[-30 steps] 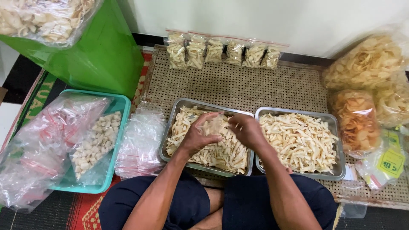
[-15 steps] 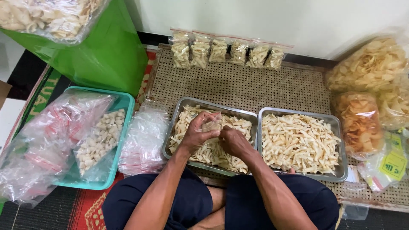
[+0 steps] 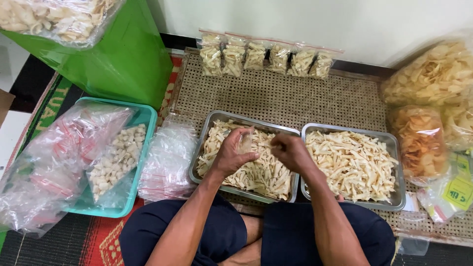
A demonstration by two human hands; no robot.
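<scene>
Head view: the left hand point(image 3: 231, 156) pinches a small clear plastic bag point(image 3: 245, 143) by its rim over the left metal tray point(image 3: 207, 135) of pale cracker sticks point(image 3: 256, 172), near the woven mat's point(image 3: 305, 98) front edge. The right hand point(image 3: 290, 151) is curled, fingertips together — on sticks, likely. The bag looks limp, light and slippery; the sticks brittle — best gripped gently.

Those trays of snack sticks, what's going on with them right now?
A person sits cross-legged over two metal trays of pale snack sticks. The left hand holds a small clear bag above the left tray, and the right hand is beside it, fingers pinched at the bag's mouth. Six filled bags line the wall; the right tray is full.
</scene>
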